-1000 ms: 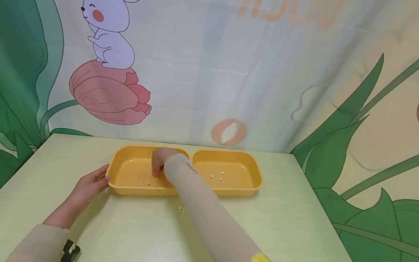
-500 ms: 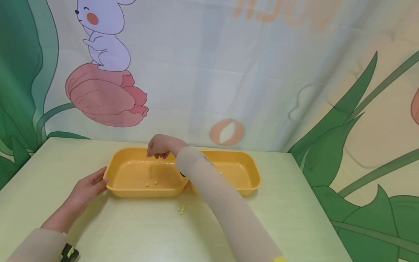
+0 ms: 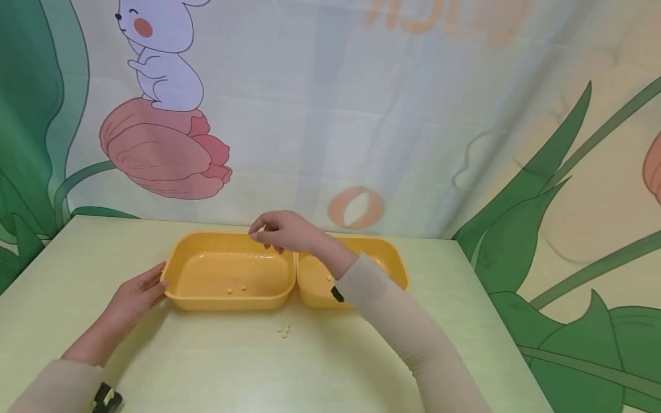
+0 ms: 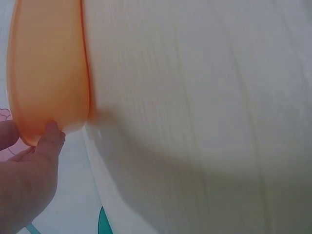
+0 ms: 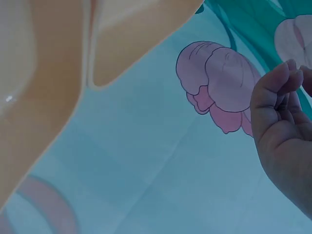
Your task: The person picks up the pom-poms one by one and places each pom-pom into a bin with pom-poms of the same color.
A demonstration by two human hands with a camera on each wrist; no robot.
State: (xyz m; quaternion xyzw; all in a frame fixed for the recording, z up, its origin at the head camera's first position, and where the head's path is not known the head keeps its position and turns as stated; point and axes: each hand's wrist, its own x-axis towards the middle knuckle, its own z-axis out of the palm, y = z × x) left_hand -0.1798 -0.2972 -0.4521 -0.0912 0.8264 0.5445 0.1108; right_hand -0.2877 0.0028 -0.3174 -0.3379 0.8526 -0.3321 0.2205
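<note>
Table (image 3: 413,355) pale green — two orange trays (image 3: 206,252); cartoon backdrop (image 3: 361,115) behind.

A pale yellow-green table (image 3: 361,367) with a faint wood-grain finish fills the lower part of the head view. Directly behind the table's far edge hangs a printed fabric backdrop (image 3: 335,115), creased in vertical and horizontal folds. Above the table's left rear corner, the backdrop shows a white cartoon rabbit (image 3: 160,57) seated on a pink tulip (image 3: 165,152). Large green leaves (image 3: 542,189) rise beside the table's right edge, and darker green leaves (image 3: 31,103) stand beyond its left edge. A pale orange ball motif (image 3: 356,207) sits just above the table's rear edge. Lighting is soft and even.
</note>
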